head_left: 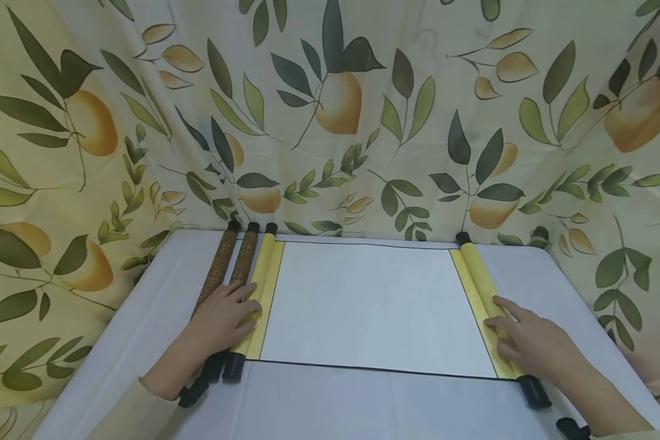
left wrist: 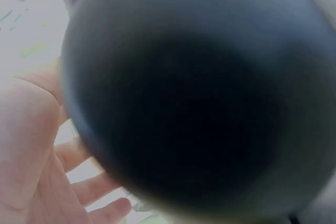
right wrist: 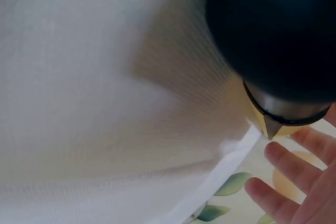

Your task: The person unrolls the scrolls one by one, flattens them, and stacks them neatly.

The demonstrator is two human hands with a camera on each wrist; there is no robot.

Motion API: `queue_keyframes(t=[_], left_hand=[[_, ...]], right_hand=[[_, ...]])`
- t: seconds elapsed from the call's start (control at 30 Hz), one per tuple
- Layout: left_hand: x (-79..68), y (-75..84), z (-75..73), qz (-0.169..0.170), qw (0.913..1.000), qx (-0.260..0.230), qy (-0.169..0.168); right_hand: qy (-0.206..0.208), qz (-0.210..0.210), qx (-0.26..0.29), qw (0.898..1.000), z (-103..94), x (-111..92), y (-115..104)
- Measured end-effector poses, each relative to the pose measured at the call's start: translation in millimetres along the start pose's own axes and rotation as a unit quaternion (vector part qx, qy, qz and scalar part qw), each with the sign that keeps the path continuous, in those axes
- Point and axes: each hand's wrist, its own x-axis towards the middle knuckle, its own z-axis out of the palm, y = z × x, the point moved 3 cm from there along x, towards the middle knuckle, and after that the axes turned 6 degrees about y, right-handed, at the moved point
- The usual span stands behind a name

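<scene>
A scroll lies unrolled on the table, its blank white sheet (head_left: 363, 305) edged with yellow strips. My left hand (head_left: 225, 318) rests on the scroll's left yellow roll (head_left: 264, 260), fingers loosely bent over it. On the right yellow roll (head_left: 480, 269), my right hand (head_left: 539, 342) lays outstretched fingers. A black end knob (left wrist: 199, 103) fills most of the left wrist view, with the left hand's fingers (left wrist: 94, 188) spread behind it. In the right wrist view another black knob (right wrist: 278, 30) stands in front of the right hand's fingers (right wrist: 291, 163), hiding the roll mostly.
Two brown patterned rolled scrolls, one outer (head_left: 219, 266) and one inner (head_left: 245, 253), lie left of the yellow roll, partly under the left hand. A white cloth (head_left: 330, 403) covers the table. A curtain with fruit and leaf prints (head_left: 330, 153) hangs behind its far edge.
</scene>
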Motion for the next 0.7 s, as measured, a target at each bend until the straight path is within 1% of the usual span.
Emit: queue_keyframes(t=[0.2,0.3,0.37,0.47,0.53,0.6,0.67,0.7], left_hand=[[-2.0,-1.5,0.1,0.007,0.9999,0.000,0.012],[-3.5,-0.6,-0.1,0.010,0.9999,0.001,0.012],[-4.9,0.6,-1.8,0.013,0.9998,0.004,0.013],[-8.3,0.9,-8.4,0.017,0.9996,-0.001,0.024],[-11.3,-1.1,-15.4,0.013,0.9994,-0.003,0.033],[-13.8,-5.7,-23.9,0.002,0.9992,-0.012,0.039],[-16.5,-13.5,-32.7,-0.022,0.9988,-0.025,0.036],[-17.9,-18.7,-36.6,-0.039,0.9981,-0.037,0.031]], right_hand=[[-0.017,0.011,-0.005,1.000,0.2,2.8,-1.9],[-0.033,0.013,-0.003,0.999,-1.5,4.7,-5.7],[-0.043,0.015,-0.003,0.999,-4.0,7.3,-9.6],[-0.037,0.005,0.008,0.999,-14.2,14.3,-21.6],[-0.023,-0.011,0.030,0.999,-25.2,22.0,-35.2],[-0.012,-0.033,0.068,0.997,-37.1,31.4,-53.2],[-0.012,-0.054,0.128,0.990,-45.7,42.2,-74.7],[-0.014,-0.067,0.167,0.984,-48.3,47.9,-85.9]])
